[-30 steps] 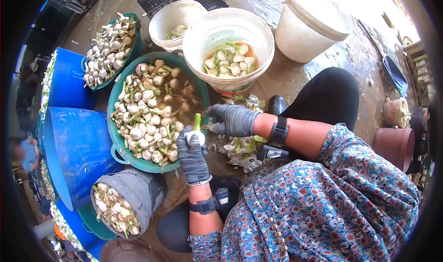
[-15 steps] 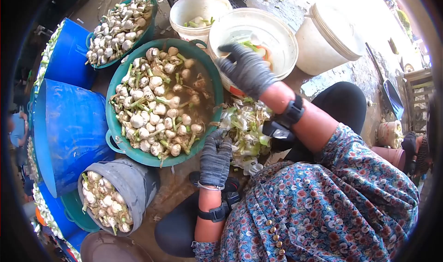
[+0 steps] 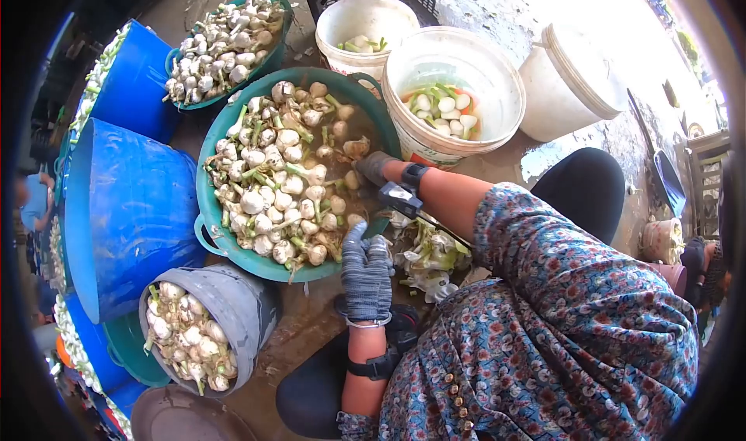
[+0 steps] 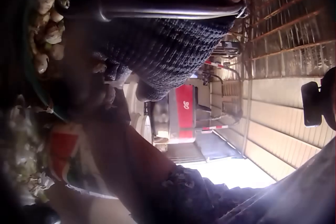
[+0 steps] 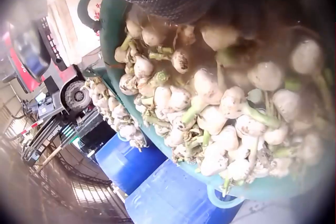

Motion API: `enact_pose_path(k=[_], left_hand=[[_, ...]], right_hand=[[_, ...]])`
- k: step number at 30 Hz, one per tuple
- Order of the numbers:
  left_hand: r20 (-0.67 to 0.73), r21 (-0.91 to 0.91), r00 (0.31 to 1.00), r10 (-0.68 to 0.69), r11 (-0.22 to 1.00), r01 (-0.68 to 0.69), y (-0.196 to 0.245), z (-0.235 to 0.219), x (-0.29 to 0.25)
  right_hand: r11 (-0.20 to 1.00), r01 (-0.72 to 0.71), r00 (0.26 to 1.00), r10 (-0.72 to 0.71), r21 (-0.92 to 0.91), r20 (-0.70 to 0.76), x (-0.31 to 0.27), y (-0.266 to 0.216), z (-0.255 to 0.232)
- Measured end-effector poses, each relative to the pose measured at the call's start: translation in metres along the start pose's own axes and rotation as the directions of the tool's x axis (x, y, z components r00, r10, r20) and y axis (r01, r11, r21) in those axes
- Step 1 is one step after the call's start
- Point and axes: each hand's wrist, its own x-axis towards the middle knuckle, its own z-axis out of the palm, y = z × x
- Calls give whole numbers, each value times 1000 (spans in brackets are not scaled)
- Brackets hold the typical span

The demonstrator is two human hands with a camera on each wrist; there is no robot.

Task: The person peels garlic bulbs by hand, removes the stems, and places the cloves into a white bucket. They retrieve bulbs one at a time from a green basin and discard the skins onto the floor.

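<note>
My gloved right hand [image 3: 373, 167] reaches over the near right rim of a green tub [image 3: 233, 248], down to the murky water in it. Its fingertips are lost in the water and shadow, so I cannot tell whether they grip a bulb. Many unpeeled garlic bulbs [image 3: 252, 202] with cut green stems lie in the tub, and bulbs [image 5: 210, 119] fill the right wrist view. My gloved left hand [image 3: 367, 274] is held up just outside the tub, thumb and fingers apart with nothing between them. Behind the right hand, a white bucket [image 3: 412, 142] holds clean peeled garlic [image 3: 447, 108].
Peelings [image 3: 431, 258] are heaped between the tub and my legs. A grey bucket [image 3: 252, 309] of bulbs lies tilted at left, beside blue barrels [image 3: 140, 216]. Another white bucket [image 3: 365, 13], a lidded one [image 3: 571, 91] and a second tub [image 3: 284, 41] of garlic stand farther back.
The white-stemmed garlic bulb left my hands. My right hand went over to the white bucket, then came back down into the tub. My left hand lowered and opened beside the tub.
</note>
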Motion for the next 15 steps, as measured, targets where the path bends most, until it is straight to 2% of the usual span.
enact_pose_path(k=[2,3,4,5,6,8,9,10,12,13,15], left_hand=[[-36,-53,999,21,998,-23,-9,-4,10],[-100,-116,995,-6,993,-6,-20,-8,20],[-158,-176,987,-36,984,8,-24,-10,27],[-54,-239,971,-231,947,212,-9,-8,27],[27,-329,959,-283,903,276,-8,-6,31],[168,-546,975,-144,810,214,4,9,18],[234,-575,955,-180,767,285,-4,5,26],[236,-580,960,-153,770,266,-13,2,28],[228,-530,973,-26,835,147,-13,12,28],[244,-519,969,-26,841,153,-7,22,25],[22,-394,999,25,919,-14,9,45,14]], right_hand=[[957,-229,964,249,179,-95,-98,-92,-17],[978,-87,981,117,190,-154,-141,-120,-21],[985,169,947,-154,29,-284,-153,-103,-16],[965,237,932,-258,-112,-253,-180,-111,-23],[933,278,921,-327,-230,-213,-207,-121,-29],[739,528,755,-634,-417,-167,-227,-108,-34],[725,483,796,-598,-491,-99,-242,-116,-38],[692,499,776,-625,-521,-87,-248,-115,-41],[714,460,802,-589,-528,-98,-252,-117,-50],[719,451,800,-588,-529,-118,-255,-118,-55],[748,438,739,-616,-499,-274,-262,-121,-64]])
